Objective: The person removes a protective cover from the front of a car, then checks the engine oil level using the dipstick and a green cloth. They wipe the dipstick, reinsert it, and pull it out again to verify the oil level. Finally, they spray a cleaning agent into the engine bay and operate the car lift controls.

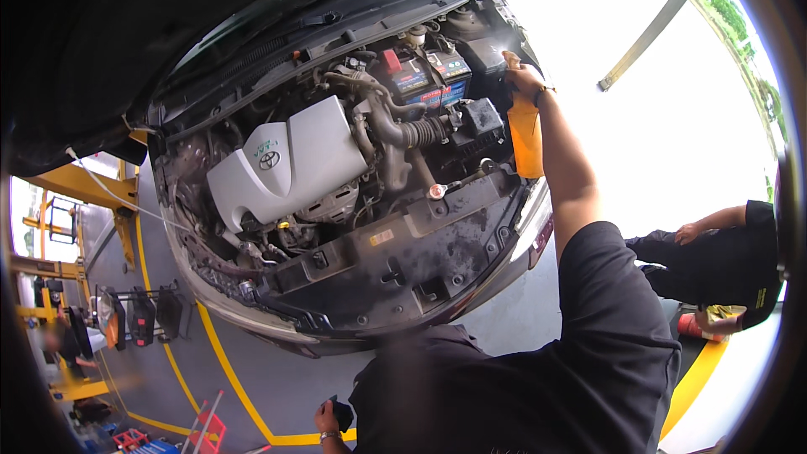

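Note:
My right hand (528, 80) is raised at the engine bay's right side, gripping an orange spray bottle (526, 145) by its top, with the nozzle pointing at a black box (485, 57) at the back right corner. A faint pale haze shows by the nozzle. Nearby are the battery (427, 71) with a red terminal cover and a ribbed intake hose (420, 133). The silver engine cover (309, 160) lies left of these. Low in the picture, below the front bumper, my left hand (326, 419) holds a black cloth (342, 412), with a watch on the wrist.
The raised bonnet (84, 50) fills the upper left. A co-worker (706, 265) in dark clothes stands at the right. Yellow lift parts (101, 185), a wheeled rack (143, 315) and another person (63, 345) are at the left, on grey floor (181, 370) with yellow lines.

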The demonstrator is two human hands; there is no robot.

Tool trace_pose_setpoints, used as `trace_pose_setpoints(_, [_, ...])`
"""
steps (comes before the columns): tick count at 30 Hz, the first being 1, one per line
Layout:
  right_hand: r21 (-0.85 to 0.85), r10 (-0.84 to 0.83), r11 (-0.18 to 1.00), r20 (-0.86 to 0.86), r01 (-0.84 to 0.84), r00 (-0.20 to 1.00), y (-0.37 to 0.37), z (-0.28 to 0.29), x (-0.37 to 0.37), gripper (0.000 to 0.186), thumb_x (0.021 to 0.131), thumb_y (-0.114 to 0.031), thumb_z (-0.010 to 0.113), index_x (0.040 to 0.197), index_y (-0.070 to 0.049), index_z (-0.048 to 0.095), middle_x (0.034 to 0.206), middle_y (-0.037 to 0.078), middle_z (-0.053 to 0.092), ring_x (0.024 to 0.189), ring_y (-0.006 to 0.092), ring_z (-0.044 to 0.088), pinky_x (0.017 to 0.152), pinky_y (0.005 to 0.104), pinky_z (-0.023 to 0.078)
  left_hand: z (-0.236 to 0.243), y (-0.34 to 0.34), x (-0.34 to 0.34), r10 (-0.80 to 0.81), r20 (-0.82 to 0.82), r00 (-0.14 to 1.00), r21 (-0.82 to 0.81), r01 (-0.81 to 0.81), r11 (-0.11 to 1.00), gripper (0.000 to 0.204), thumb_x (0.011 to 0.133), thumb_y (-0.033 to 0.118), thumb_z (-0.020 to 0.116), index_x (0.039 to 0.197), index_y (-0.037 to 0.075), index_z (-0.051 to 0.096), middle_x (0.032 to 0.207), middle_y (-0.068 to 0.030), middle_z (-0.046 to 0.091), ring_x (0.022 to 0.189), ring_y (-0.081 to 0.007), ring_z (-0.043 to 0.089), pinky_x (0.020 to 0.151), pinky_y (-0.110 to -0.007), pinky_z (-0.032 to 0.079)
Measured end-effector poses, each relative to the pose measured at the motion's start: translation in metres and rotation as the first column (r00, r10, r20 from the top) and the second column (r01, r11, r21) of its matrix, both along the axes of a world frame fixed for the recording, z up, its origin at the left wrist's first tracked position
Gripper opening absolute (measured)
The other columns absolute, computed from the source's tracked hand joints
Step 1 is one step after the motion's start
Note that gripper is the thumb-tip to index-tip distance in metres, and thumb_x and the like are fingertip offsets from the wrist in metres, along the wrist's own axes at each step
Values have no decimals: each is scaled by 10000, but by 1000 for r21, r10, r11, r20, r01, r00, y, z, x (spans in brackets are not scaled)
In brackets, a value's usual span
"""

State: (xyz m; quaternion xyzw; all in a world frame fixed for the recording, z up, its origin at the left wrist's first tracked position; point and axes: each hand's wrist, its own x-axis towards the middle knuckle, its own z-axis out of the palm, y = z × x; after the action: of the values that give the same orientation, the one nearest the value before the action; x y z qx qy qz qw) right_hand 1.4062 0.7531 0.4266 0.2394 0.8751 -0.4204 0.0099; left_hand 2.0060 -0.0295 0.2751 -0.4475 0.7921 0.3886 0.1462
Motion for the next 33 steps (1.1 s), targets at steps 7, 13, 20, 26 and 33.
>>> trace_pose_setpoints(7, [-54, 174, 982, -95, -179, 980, -89, -16, -3, 203, 759, -198, 659, 821, -5, 658, 739, 127, 659, 656, 222, 632, 647, 367, 524, -8, 17, 4, 105, 67, 992, 97, -112, 989, 371, 834, 265, 728, 1053, -34, 709, 941, -133, 721, 841, -213, 654, 820, -349, 511])
trace_pose_setpoints(13, [353, 477, 855, -250, -379, 843, -116, -74, -14, 368, 729, -233, 671, 974, 39, 637, 842, 168, 680, 780, 268, 679, 725, 375, 530, -13, 34, -18, -24, 133, 991, 101, 11, 995, 372, 831, 274, 731, 1051, -26, 715, 958, -127, 727, 847, -205, 668, 813, -329, 514])
trace_pose_setpoints(20, [-102, 260, 958, -81, -268, 962, -187, -36, 0, 438, 739, -261, 661, 1035, 58, 618, 924, 204, 687, 849, 295, 686, 773, 397, 533, -1, 39, -11, -115, 196, 974, 31, 111, 993, 401, 851, 320, 685, 1060, -22, 709, 956, -138, 732, 853, -222, 692, 801, -331, 525])
trace_pose_setpoints(26, [-191, 229, 948, -141, -254, 963, -233, -35, 49, 459, 740, -228, 661, 1093, 55, 588, 920, 204, 680, 863, 288, 688, 772, 381, 532, 0, 48, 19, -4, 202, 979, 50, -6, 999, 417, 847, 339, 679, 1068, -15, 705, 963, -164, 730, 884, -255, 700, 806, -341, 527])
trace_pose_setpoints(33, [-400, 185, 891, -105, -212, 977, -280, -47, 133, 325, 770, -119, 649, 1045, 19, 544, 770, 87, 618, 602, 184, 631, 560, 340, 520, -26, 36, 38, -113, 270, 956, -2, 118, 993, 431, 848, 360, 674, 1060, -13, 709, 1001, -187, 721, 935, -295, 698, 838, -362, 517])
